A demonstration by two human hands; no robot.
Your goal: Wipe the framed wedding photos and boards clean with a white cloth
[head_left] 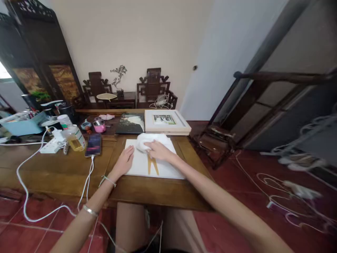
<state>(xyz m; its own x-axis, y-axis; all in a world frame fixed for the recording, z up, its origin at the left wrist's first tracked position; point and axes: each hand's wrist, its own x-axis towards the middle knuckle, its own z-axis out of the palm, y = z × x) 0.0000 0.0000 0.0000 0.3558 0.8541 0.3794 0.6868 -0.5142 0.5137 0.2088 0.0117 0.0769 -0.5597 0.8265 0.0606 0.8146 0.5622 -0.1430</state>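
"Where is the white cloth (141, 143)?"
"Bunched in the grasp of the right hand (158, 150), against the board (139, 165) on the surface (158, 188)."
"And the left hand (126, 159)?"
"Open, gripping nothing, laid at the board's left edge, apparently to keep it from sliding."

Honestly, can't read a single word or number here. The clear plastic bottle of yellowish liquid with a white cap (74, 138) has a pale label with greenish print, but it's too tiny and blurry to make out. The dark rectangular phone (93, 144) has a pixelated screen, so nothing legible there either. There's also a tan two-legged shape (149, 167) on the flat white rectangular board (137, 166), its top covered, so can't tell if it's a letter.
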